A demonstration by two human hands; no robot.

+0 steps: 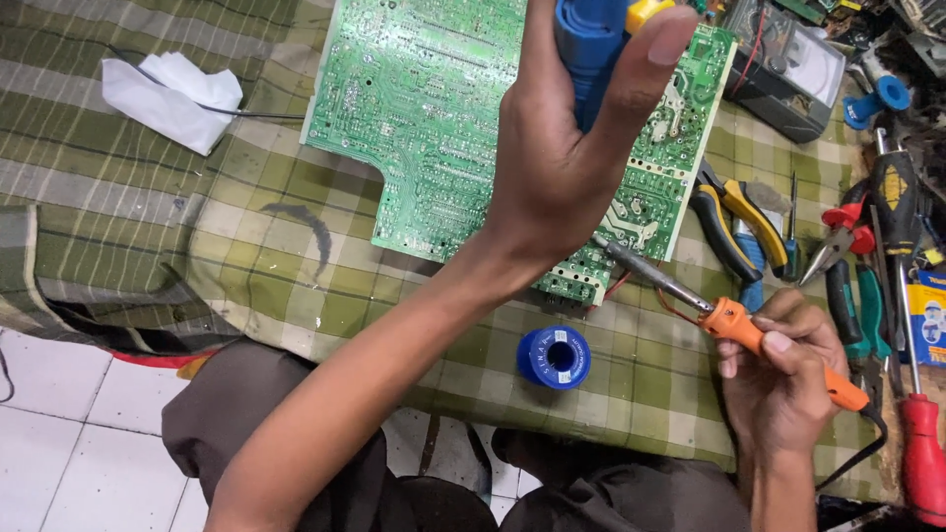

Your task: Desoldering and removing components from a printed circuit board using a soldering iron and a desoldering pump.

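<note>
Desoldering step: right hand [778, 379] grips the orange soldering iron [749, 333], tip at the green circuit board [443, 118] — left hand [572, 148] clasps a blue tool, likely a solder sucker [591, 39], needing lowering onto the joint.

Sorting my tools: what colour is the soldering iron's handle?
Orange, on the metal-tipped soldering iron in the right hand; head view.

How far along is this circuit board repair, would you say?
Set up: the green circuit board lies solder side up on the checked cloth, solder spool nearby. In hand: the right hand holds the orange soldering iron to the board's edge; the left hand raises a blue tool. Remaining work cannot be judged.
</note>
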